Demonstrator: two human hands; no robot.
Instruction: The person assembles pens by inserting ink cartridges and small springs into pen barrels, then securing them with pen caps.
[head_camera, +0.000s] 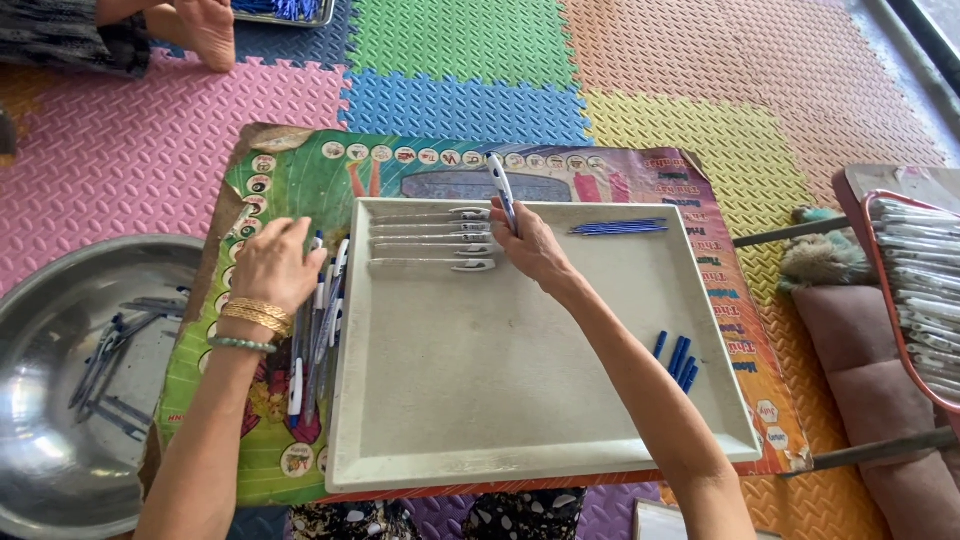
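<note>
The right hand (532, 243) pinches a white pen (501, 190) upright over the far edge of a grey tray (500, 400), beside 4 pens (432, 238) lined up inside, while the left hand (275, 265) closes on loose pens (318, 330) left of it.

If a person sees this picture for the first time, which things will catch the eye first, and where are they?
The large pale rectangular tray fills the centre, with a neat row of white pen barrels at its far left corner. Above them the right hand holds a white and blue pen. Left of the tray, the left hand rests on a loose pile of pens, and a round metal basin lies at the left edge.
</note>
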